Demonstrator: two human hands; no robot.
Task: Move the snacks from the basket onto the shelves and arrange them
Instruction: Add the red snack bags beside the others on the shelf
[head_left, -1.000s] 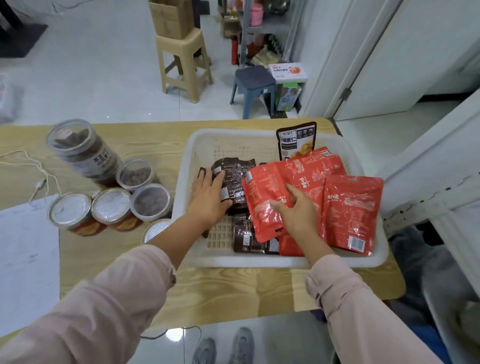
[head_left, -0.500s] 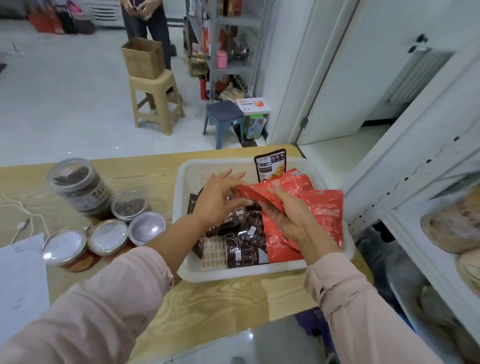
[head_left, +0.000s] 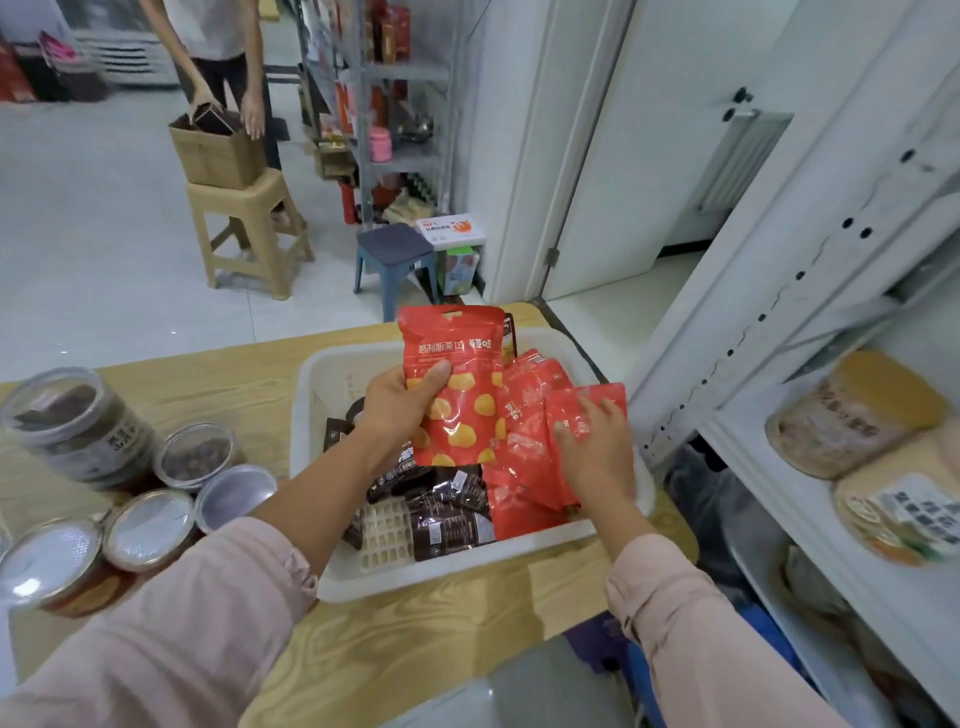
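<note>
A white plastic basket (head_left: 332, 374) sits on the wooden table (head_left: 415, 639). My left hand (head_left: 397, 400) grips a red snack pouch (head_left: 457, 384) with yellow dots and holds it upright above the basket. My right hand (head_left: 597, 452) rests with spread fingers on a stack of red pouches (head_left: 530, 441) at the basket's right side. Dark brown snack packets (head_left: 447, 514) lie in the basket's front. White shelves (head_left: 810, 499) stand to the right, with round beige packages (head_left: 852, 415) on them.
Several clear lidded jars (head_left: 78, 426) stand on the table's left. Beyond the table are a tan stool (head_left: 249, 228) with a cardboard box, a blue stool (head_left: 395, 254), a metal rack and a person standing by the box.
My left hand has taken one red pouch and lifted it upright above the basket. My right hand let go and moved down onto the remaining red pouches.
</note>
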